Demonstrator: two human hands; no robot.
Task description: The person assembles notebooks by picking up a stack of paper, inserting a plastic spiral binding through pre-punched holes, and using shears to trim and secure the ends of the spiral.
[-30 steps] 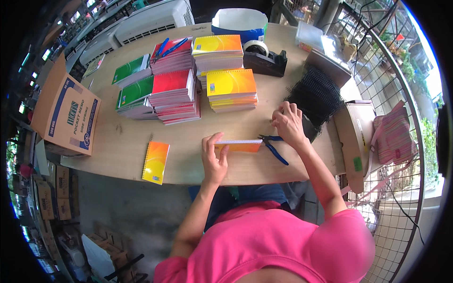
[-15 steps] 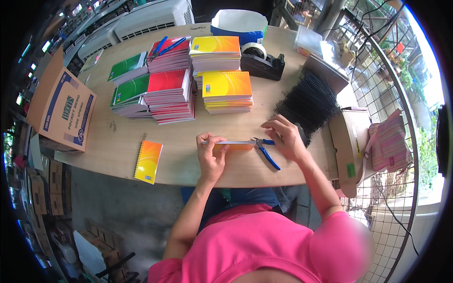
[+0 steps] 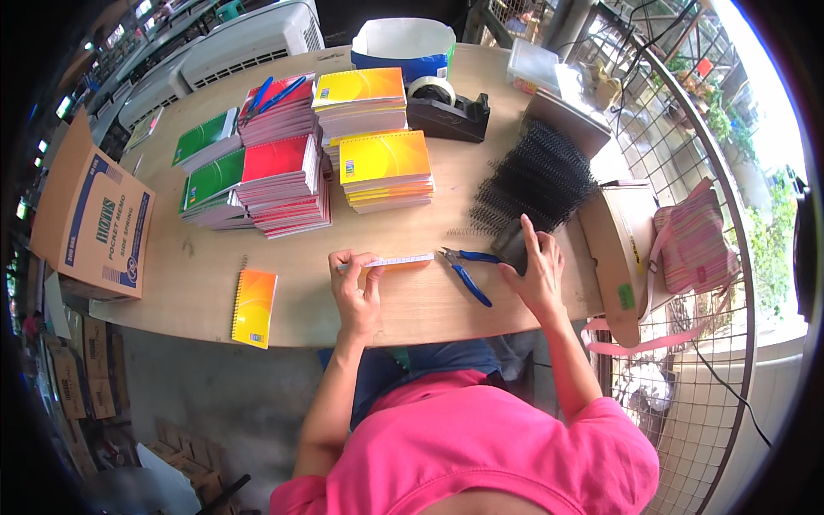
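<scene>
My left hand (image 3: 357, 293) grips a small notepad (image 3: 403, 261) on edge over the near part of the table. Its white page edge faces up and a strip of orange cover shows below. To the right of the pad lies a pair of blue-handled cutting pliers (image 3: 470, 283), jaws toward the pad. My right hand (image 3: 542, 273) is open and holds nothing, fingers spread beside the pliers' handles. A loose dark spiral coil (image 3: 469, 232) lies beyond the pliers, next to a heap of black binding coils (image 3: 536, 176). Left of my left hand rests a yellow-orange spiral notepad (image 3: 255, 307).
Farther back stand stacks of yellow (image 3: 384, 163), red (image 3: 279, 163) and green (image 3: 212, 184) notepads, with more blue pliers (image 3: 273, 96) on one red stack. A black tape dispenser (image 3: 451, 112), a cardboard box (image 3: 103, 215) at left and a cardboard tray (image 3: 614, 257) at right surround the work area.
My right hand has drawn away from the loose coil and its fingers have spread. The coil now shows on the table. My left hand still holds the pad. The whole view has shifted slightly.
</scene>
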